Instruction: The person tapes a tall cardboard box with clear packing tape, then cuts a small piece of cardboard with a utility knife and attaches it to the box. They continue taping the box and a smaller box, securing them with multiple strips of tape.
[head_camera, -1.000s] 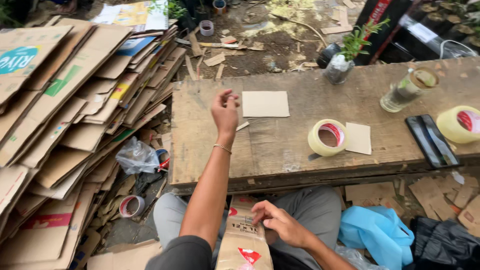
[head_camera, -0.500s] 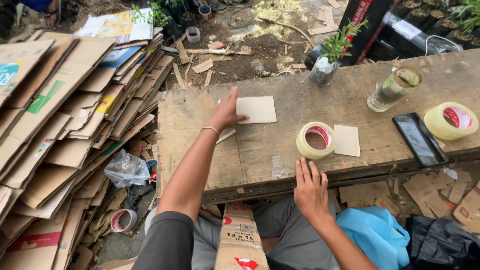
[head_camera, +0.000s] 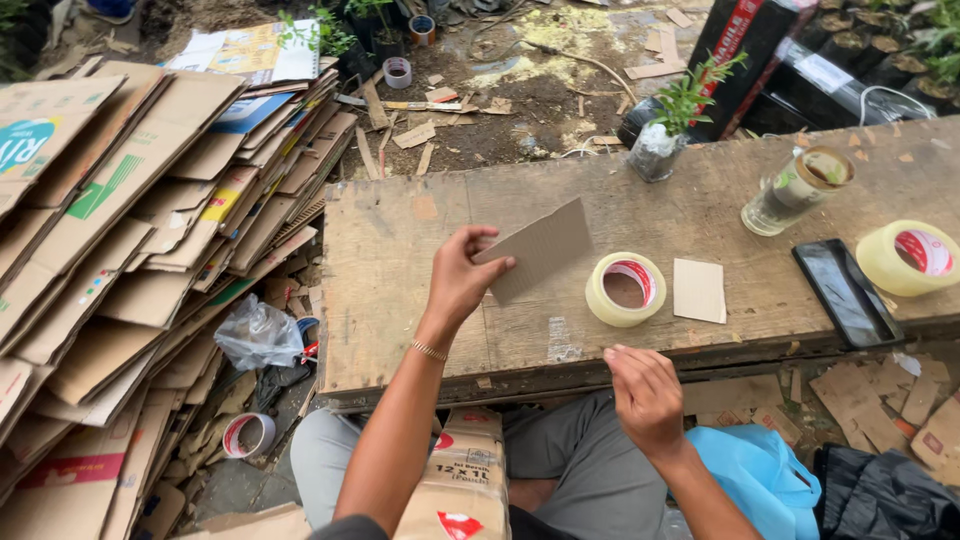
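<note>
My left hand (head_camera: 462, 277) holds a brown rectangle of cardboard (head_camera: 540, 248) lifted off the worn wooden bench (head_camera: 400, 300). My right hand (head_camera: 645, 393) hovers at the bench's near edge with fingers curled and nothing in it, just below a roll of clear tape (head_camera: 625, 288). A smaller cardboard piece (head_camera: 698, 291) lies flat to the right of that roll. A taped cardboard box (head_camera: 462, 485) rests between my knees.
A black phone (head_camera: 846, 291), a second tape roll (head_camera: 909, 256), a glass jar (head_camera: 797, 188) and a small potted plant (head_camera: 668, 130) stand on the bench's right part. Flattened cardboard (head_camera: 110, 260) is stacked at the left. A blue bag (head_camera: 762, 478) lies at lower right.
My left hand has picked the cardboard rectangle up from the bench. My right hand has drawn back from beside the tape roll to the bench's near edge.
</note>
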